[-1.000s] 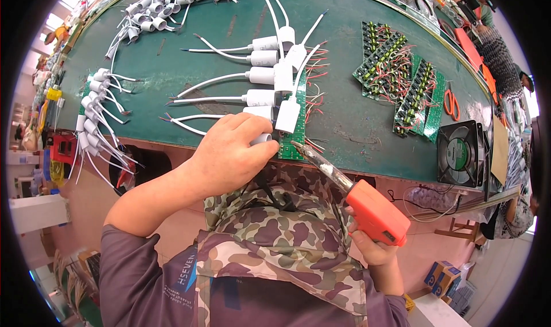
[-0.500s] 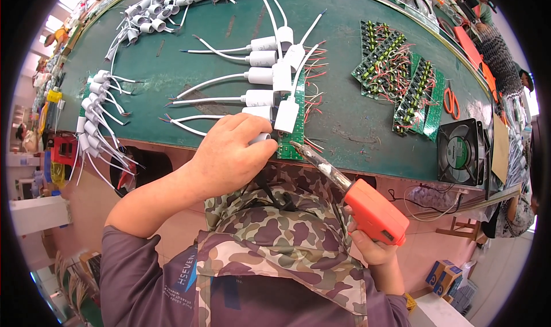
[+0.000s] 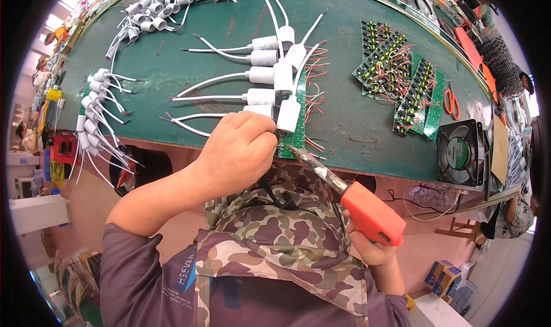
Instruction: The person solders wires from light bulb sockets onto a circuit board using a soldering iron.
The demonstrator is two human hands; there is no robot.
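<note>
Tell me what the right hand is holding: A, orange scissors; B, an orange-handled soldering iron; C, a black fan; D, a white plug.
B: the right hand grips the orange-handled soldering iron, its tip pointing at the green circuit board beside the left hand.

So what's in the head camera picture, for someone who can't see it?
A person's right hand holds an orange soldering iron to a green circuit board at a green table's edge. The left hand rests on white wired plugs.
</note>
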